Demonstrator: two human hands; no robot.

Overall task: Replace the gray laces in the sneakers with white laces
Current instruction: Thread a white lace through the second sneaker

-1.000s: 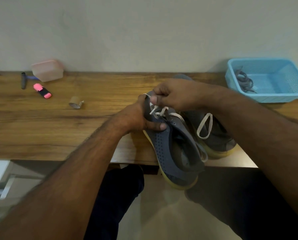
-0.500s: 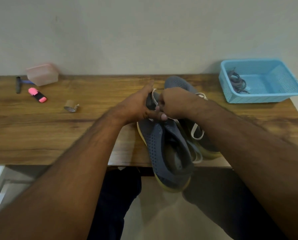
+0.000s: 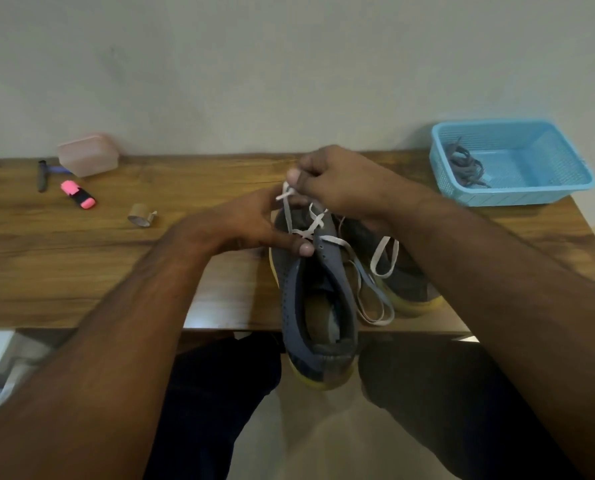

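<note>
My right hand [image 3: 337, 181] pinches the white lace [image 3: 308, 230] above the toe of the near sneaker [image 3: 318, 299]; my left hand [image 3: 254, 223] grips that sneaker's side, thumb on the eyelets. Its heel overhangs the tabletop [image 3: 81, 265] edge. The second sneaker [image 3: 403, 282] sits just beside it. Gray laces [image 3: 464, 166] lie in the blue basket [image 3: 517, 195].

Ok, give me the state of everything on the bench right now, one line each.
near sneaker: partly laced in white, heel past the table edge
white lace: crossed through the front eyelets, end pinched
far sneaker: white lace hanging loose
left hand: steadying the near sneaker
right hand: pinching the lace
gray laces: piled in the blue basket
pink box: lid on
</note>
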